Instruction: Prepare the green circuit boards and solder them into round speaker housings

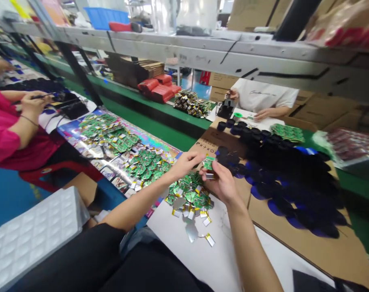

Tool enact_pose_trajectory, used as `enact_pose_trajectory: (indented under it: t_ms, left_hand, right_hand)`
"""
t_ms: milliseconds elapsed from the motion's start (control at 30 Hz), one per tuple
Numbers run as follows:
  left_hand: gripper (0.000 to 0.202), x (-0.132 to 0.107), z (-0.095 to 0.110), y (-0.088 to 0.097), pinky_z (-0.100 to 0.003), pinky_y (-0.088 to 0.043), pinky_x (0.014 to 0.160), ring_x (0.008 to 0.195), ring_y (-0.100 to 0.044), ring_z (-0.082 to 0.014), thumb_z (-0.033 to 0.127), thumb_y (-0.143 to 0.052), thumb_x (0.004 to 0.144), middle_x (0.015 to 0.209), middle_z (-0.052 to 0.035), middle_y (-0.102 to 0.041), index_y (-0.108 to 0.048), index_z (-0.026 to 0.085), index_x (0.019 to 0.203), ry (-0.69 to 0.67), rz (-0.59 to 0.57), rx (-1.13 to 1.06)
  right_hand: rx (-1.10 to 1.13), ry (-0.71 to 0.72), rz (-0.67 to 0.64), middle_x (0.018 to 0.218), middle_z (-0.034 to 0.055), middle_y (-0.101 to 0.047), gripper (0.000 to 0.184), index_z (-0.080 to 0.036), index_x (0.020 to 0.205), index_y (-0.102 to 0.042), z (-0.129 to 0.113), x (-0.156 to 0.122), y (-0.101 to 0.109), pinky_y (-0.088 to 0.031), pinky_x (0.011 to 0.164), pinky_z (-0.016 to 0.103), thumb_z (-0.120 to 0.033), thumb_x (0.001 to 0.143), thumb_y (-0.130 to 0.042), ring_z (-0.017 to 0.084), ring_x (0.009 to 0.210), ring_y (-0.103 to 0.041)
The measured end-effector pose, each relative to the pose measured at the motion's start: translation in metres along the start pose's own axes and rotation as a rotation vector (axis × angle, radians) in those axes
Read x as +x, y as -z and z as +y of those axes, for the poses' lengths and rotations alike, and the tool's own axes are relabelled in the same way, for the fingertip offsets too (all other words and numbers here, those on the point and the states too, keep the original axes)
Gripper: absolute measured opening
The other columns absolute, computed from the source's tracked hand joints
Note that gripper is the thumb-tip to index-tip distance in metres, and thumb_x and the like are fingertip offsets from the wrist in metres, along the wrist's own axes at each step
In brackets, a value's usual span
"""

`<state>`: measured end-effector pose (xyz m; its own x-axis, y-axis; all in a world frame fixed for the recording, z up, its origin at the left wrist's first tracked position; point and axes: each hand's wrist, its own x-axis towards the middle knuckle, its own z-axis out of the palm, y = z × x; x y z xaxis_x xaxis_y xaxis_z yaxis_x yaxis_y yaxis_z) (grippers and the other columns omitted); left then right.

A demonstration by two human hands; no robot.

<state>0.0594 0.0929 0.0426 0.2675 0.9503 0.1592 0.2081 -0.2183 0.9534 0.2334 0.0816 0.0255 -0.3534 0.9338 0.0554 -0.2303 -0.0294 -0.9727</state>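
Note:
A small green circuit board (208, 162) is held up above a heap of similar boards, its edge between the fingers of my right hand (225, 186). Against the fingers of that hand sits a small silver battery (210, 176). My left hand (186, 165) reaches in from the left, thumb and fingers pinched at the board's near-left edge; the exact contact is hard to see. Beneath both hands lies the heap of green boards (187, 190) with silver batteries among them. A loose battery with yellow tape (210, 239) and a flat silver plate (191, 232) rest on the white sheet.
Dark round parts (272, 178) cover much of the cardboard (312, 243) on my right. More boards (108, 134) are piled on the left. A metal shelf beam (178, 48) crosses overhead. A person in pink (8, 129) works at left, another in white (263, 95) opposite.

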Motion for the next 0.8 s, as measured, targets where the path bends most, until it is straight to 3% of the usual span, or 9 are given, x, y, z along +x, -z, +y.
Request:
enact_pose_trajectory:
  t_ms: [100, 200, 300, 400, 500, 633, 700, 800]
  left_hand:
    - [0.061, -0.003, -0.005, 0.004, -0.028, -0.04, 0.059, 0.059, -0.053, -0.0127, 0.076, -0.062, 0.087, 0.062, 0.001, -0.056, -0.056, 0.018, 0.068, 0.037, 0.081, -0.163]
    - [0.061, -0.011, -0.018, 0.011, -0.028, -0.041, 0.063, 0.06, -0.05, -0.0124, 0.075, -0.068, 0.084, 0.061, 0.0015, -0.056, -0.06, 0.017, 0.065, 0.043, 0.192, -0.058]
    - [0.056, -0.022, -0.038, 0.013, -0.031, -0.047, 0.075, 0.071, -0.061, -0.0169, 0.069, -0.062, 0.093, 0.07, -0.0023, -0.067, -0.069, 0.017, 0.071, -0.002, 0.109, 0.129]
    - [0.042, -0.032, -0.056, 0.024, -0.034, -0.05, 0.094, 0.099, -0.068, -0.022, 0.057, -0.06, 0.099, 0.1, -0.0077, -0.075, -0.077, 0.019, 0.09, -0.103, 0.072, 0.399]
    - [0.036, -0.042, -0.066, 0.062, -0.032, -0.048, 0.106, 0.116, -0.066, -0.0216, 0.052, -0.056, 0.103, 0.119, -0.0075, -0.072, -0.076, 0.023, 0.111, 0.05, 0.191, 0.728]
    - [0.052, -0.065, -0.077, 0.137, -0.046, -0.042, 0.114, 0.129, -0.059, -0.0342, 0.055, -0.051, 0.102, 0.13, -0.0179, -0.067, -0.067, 0.014, 0.13, 0.331, 0.342, 0.891]
    - [0.068, -0.078, -0.084, 0.167, -0.057, -0.04, 0.113, 0.131, -0.056, -0.0448, 0.066, -0.057, 0.094, 0.132, -0.0264, -0.065, -0.065, 0.009, 0.129, 0.49, 0.379, 0.947]
    - [0.086, -0.09, -0.095, 0.192, -0.061, -0.042, 0.108, 0.121, -0.061, -0.0496, 0.08, -0.067, 0.077, 0.123, -0.0295, -0.069, -0.065, 0.007, 0.122, 0.661, 0.356, 0.956]
  right_hand:
    - [0.095, -0.119, -0.008, 0.071, 0.0049, -0.069, 0.046, -0.023, 0.076, -0.071, 0.0, 0.001, -0.002, -0.052, 0.063, 0.034, -0.068, 0.086, -0.072, 0.02, 0.062, -0.061]
    - [-0.075, -0.091, -0.021, 0.07, 0.0064, -0.07, 0.046, -0.022, 0.07, -0.073, -0.002, 0.001, 0.01, -0.053, 0.069, 0.035, -0.066, 0.085, -0.075, 0.022, 0.067, -0.063]
    - [-0.322, -0.074, -0.145, 0.072, 0.0081, -0.07, 0.052, -0.021, 0.065, -0.074, -0.005, -0.002, 0.022, -0.051, 0.07, 0.034, -0.068, 0.089, -0.07, 0.023, 0.071, -0.062]
    - [-0.491, -0.134, -0.291, 0.076, 0.0054, -0.068, 0.052, -0.022, 0.069, -0.071, -0.001, -0.004, 0.021, -0.048, 0.067, 0.033, -0.066, 0.095, -0.062, 0.022, 0.071, -0.06]
    - [-0.714, -0.091, -0.338, 0.08, 0.0043, -0.066, 0.049, -0.022, 0.07, -0.068, 0.008, -0.003, 0.013, -0.048, 0.076, 0.035, -0.061, 0.098, -0.057, 0.023, 0.078, -0.062]
    - [-0.838, -0.004, -0.183, 0.102, 0.0092, -0.073, 0.039, -0.022, 0.087, -0.073, 0.016, 0.003, 0.013, -0.048, 0.091, 0.039, -0.057, 0.096, -0.057, 0.028, 0.097, -0.067]
    - [-0.828, 0.014, -0.115, 0.107, 0.0104, -0.075, 0.038, -0.023, 0.093, -0.074, 0.017, 0.005, 0.017, -0.048, 0.094, 0.04, -0.057, 0.095, -0.058, 0.029, 0.102, -0.068]
    - [-0.794, 0.005, -0.094, 0.102, 0.0103, -0.077, 0.039, -0.022, 0.092, -0.074, 0.015, 0.006, 0.022, -0.048, 0.091, 0.039, -0.058, 0.094, -0.059, 0.029, 0.099, -0.069]
